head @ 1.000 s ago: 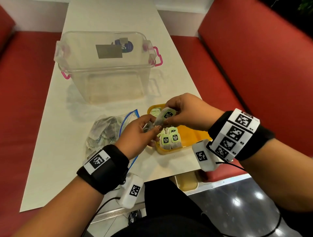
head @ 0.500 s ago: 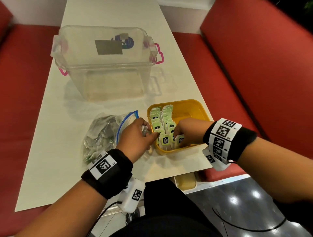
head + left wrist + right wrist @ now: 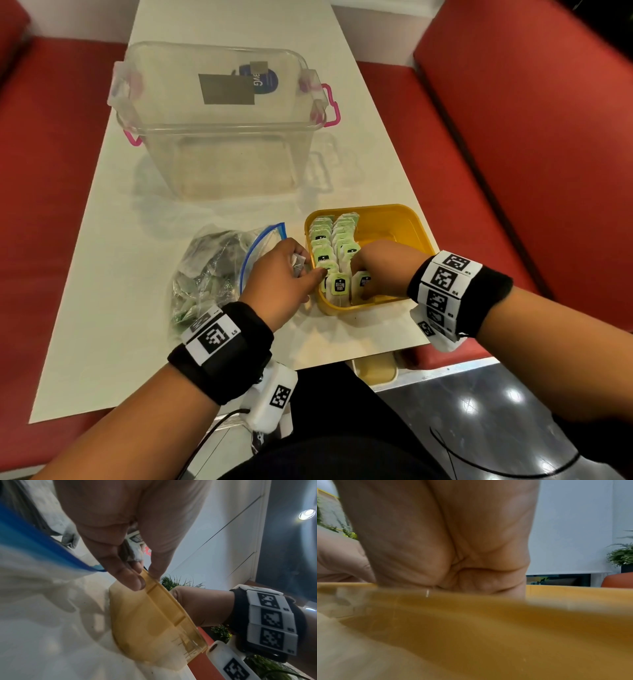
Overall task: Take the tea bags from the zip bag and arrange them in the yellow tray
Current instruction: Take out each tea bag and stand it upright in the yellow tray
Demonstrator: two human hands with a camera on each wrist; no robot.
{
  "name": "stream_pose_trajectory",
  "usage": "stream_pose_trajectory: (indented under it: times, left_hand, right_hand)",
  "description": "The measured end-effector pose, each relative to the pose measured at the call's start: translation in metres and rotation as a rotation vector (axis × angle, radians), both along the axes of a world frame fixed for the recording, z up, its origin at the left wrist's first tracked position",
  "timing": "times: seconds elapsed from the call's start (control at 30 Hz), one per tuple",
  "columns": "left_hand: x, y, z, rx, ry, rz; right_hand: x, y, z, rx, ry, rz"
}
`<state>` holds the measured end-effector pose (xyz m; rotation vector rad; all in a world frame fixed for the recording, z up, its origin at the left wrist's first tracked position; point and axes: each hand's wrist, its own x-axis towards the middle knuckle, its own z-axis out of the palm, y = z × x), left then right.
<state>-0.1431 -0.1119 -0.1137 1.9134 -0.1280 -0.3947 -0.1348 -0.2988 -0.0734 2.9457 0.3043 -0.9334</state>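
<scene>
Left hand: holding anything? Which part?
Yes. The left hand holds tea bags bunched in its curled fingers, fingertips resting on the yellow tray rim. Exact grip point is hidden.

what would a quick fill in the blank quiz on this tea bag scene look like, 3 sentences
1. The tea bags stand in rows inside the ____ plastic tray.
2. The clear zip bag with the blue seal lies to the ____ of that tray.
3. The big clear plastic box beyond them has ____ latches.

Missing words: yellow; left; pink
</scene>
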Motion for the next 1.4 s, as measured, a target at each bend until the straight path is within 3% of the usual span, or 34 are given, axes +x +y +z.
stream_pose_trajectory:
  times: [0.27,0.53,0.67,0.77,0.87,1.0,1.13,1.3,1.4]
  left_hand:
    - [-0.001,-0.001,0.001,-0.012,0.001,0.000]
    - [-0.002,0.001,0.005,-0.062,0.036,0.038]
    - [-0.002,0.001,0.019,-0.353,0.186,0.148]
    - [0.003,0.003,0.027,-0.578,0.352,0.167]
    - [0.004,0.002,0.033,-0.668,0.433,0.092]
    - [-0.001,-0.004,0.039,-0.646,0.461,-0.095]
    - [-0.005,-0.006,0.041,-0.611,0.477,-0.150]
    - [-0.005,-0.005,0.044,-0.551,0.435,-0.192]
    - [-0.003,-0.005,0.039,-0.478,0.334,-0.127]
  right_hand:
    - [-0.002,-0.005,0.011,0.085,-0.116,-0.251]
    - [-0.002,-0.004,0.003,0.108,-0.062,-0.306]
    - [0.000,-0.013,0.017,0.216,-0.133,-0.370]
    - [0.003,-0.010,0.036,0.300,-0.281,-0.296]
    - [0.001,0.008,0.056,0.464,-0.320,-0.193]
    - [-0.005,0.032,0.068,0.603,-0.296,-0.079]
    - [-0.008,0.038,0.066,0.615,-0.308,-0.013]
    - [-0.012,0.035,0.063,0.665,-0.294,-0.050]
    - [-0.010,0.024,0.058,0.730,-0.331,-0.178]
